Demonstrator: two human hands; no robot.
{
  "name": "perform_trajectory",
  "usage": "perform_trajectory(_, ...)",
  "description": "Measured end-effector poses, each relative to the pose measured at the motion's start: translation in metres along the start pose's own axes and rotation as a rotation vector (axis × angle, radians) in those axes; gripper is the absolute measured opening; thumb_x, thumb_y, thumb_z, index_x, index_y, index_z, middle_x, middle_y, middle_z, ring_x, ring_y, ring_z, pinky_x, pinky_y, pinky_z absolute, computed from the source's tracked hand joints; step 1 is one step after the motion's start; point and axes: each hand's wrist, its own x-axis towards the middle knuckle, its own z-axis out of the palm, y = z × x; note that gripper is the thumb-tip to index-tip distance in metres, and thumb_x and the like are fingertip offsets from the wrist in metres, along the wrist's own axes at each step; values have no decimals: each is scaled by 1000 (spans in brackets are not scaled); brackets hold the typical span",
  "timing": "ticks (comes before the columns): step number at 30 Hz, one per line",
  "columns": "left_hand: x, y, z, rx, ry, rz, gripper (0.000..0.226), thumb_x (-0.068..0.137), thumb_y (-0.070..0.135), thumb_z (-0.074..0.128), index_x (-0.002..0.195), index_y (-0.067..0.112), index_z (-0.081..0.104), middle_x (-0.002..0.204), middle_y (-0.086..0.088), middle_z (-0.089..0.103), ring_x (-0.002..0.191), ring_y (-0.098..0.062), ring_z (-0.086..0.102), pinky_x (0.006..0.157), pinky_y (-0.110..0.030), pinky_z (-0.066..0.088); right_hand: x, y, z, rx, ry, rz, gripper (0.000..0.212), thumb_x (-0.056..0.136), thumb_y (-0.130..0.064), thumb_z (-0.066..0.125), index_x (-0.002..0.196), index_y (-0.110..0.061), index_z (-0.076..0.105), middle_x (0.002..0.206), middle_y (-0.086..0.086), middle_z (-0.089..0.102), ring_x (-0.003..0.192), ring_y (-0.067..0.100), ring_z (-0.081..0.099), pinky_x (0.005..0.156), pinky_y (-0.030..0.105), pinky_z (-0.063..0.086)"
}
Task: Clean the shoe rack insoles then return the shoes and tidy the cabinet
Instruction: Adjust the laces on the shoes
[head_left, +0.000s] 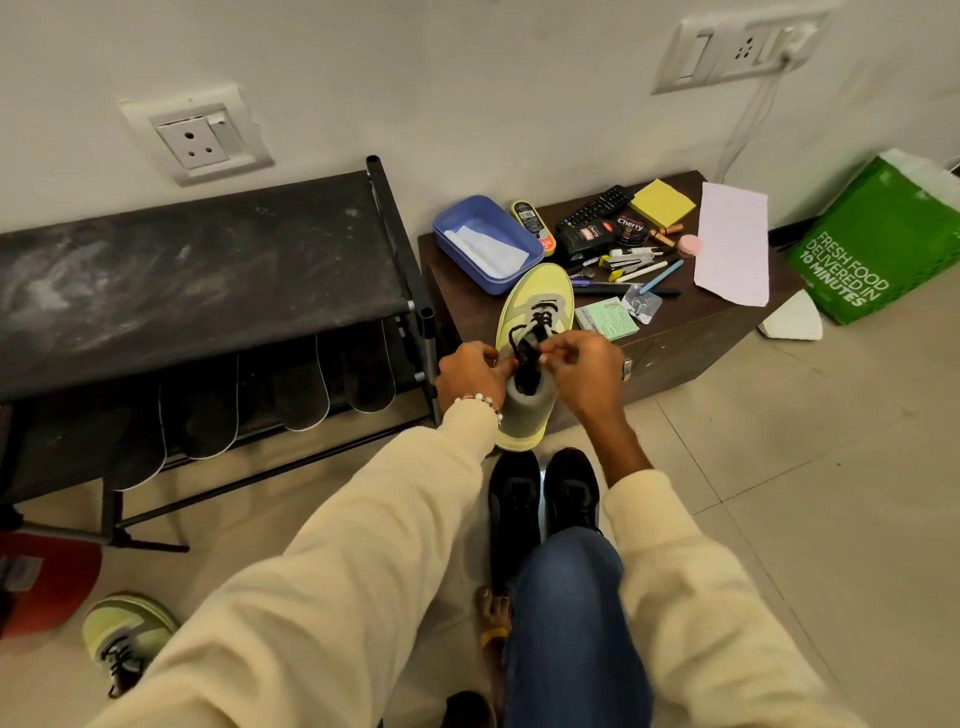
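Two hands on one shoe, seen from the head camera: the pale yellow-green sneaker with black laces (530, 332) sits heel-toward-the-person on the front edge of the low dark brown wooden cabinet (675, 353), toe pointing at the wall. The left hand (467, 376) grips the collar of the sneaker, fingers curled at the opening, while the right hand (584, 366) pinches the black laces at the tongue. This looks a light, soft shoe with a springy sole; the heel counter and collar give the firmest hold, and the laces are loose and apt to slip or snag.

Just left stands the black fabric-topped metal shoe rack (197, 275), its top streaked with dust, and a row of dark insoles with pale edges (291, 395) hangs off the lower shelf. The matching second yellow-green sneaker (127, 636) lies on the tiled floor at lower left, well apart. A pair of black shoes (545, 493) sits on the floor just below the held sneaker, right in the path back toward the rack. Crowding the cabinet top beyond the toe: a blue plastic box with a white cloth (485, 241), shoe-polish tins, a remote, pens and a yellow sticky-note pad (662, 202). A green printed carrier bag (872, 244) leans at far right.
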Motion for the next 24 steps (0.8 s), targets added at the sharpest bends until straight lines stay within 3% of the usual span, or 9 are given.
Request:
perform_trajectory(1, -3, 1, 2, 22, -2, -41, 34, 81, 46, 69, 100, 18, 72, 102, -11, 68, 97, -34, 64, 69, -29, 44, -5, 2, 6, 21, 75, 110, 31, 75, -21, 79, 103, -14, 67, 109, 10, 63, 102, 24, 59, 92, 39, 49)
perform_trajectory(3, -7, 1, 5, 52, -45, -107, 44, 81, 51, 66, 105, 15, 69, 110, -14, 62, 101, -39, 61, 71, -33, 45, -13, 6, 19, 83, 10, 357, 52, 71, -30, 82, 112, -11, 56, 117, 14, 54, 105, 30, 55, 88, 45, 51)
perform_trajectory(6, -10, 2, 1, 59, -151, -98, 45, 80, 47, 70, 112, 15, 68, 116, -15, 62, 104, -38, 60, 86, -38, 51, -14, 5, 25, 179, -102, 515, 44, 77, -20, 76, 111, -3, 53, 113, 20, 58, 94, 37, 62, 66, 53, 58)
perform_trajectory(9, -16, 5, -10, 58, -185, -46, 33, 81, 36, 71, 105, 14, 73, 105, -15, 68, 97, -36, 62, 85, -37, 53, -17, 1, 22, 38, -45, 430, 37, 80, -17, 70, 111, -1, 57, 115, 20, 58, 97, 38, 62, 72, 51, 57)
perform_trajectory(13, -40, 6, -30, 16, -165, -11, 26, 79, 34, 70, 89, 11, 75, 89, -14, 68, 88, -33, 64, 69, -30, 49, -39, -12, 10, -42, 60, 348, 31, 82, -17, 63, 109, -1, 59, 113, 21, 59, 101, 38, 58, 82, 47, 55)
perform_trajectory(15, -58, 6, -47, -21, -130, 48, 24, 78, 36, 70, 92, 16, 76, 88, -12, 70, 89, -31, 64, 73, -32, 52, -57, -23, 1, -43, 90, 305, 30, 83, -18, 61, 108, -2, 60, 111, 21, 60, 100, 38, 58, 83, 44, 54)
perform_trajectory(18, -85, 5, -80, -81, -17, 130, 33, 78, 43, 71, 105, 24, 74, 93, -7, 73, 91, -26, 65, 82, -36, 55, -88, -53, -13, -44, 151, 182, 29, 83, -21, 61, 108, -7, 64, 106, 18, 64, 100, 36, 59, 81, 37, 49)
perform_trajectory(22, -120, -9, -137, -181, 188, 182, 43, 76, 51, 71, 114, 30, 70, 93, 3, 74, 86, -15, 67, 73, -23, 54, -134, -103, -17, 82, 176, -54, 28, 81, -18, 60, 106, -8, 67, 100, 16, 68, 97, 35, 60, 81, 36, 49)
perform_trajectory(24, -140, -22, -171, -211, 283, 177, 44, 74, 57, 69, 110, 32, 70, 83, 8, 72, 81, -11, 67, 75, -26, 54, -158, -129, -11, 115, 150, -179, 26, 81, -17, 61, 105, -10, 67, 98, 14, 70, 96, 33, 60, 76, 29, 43)
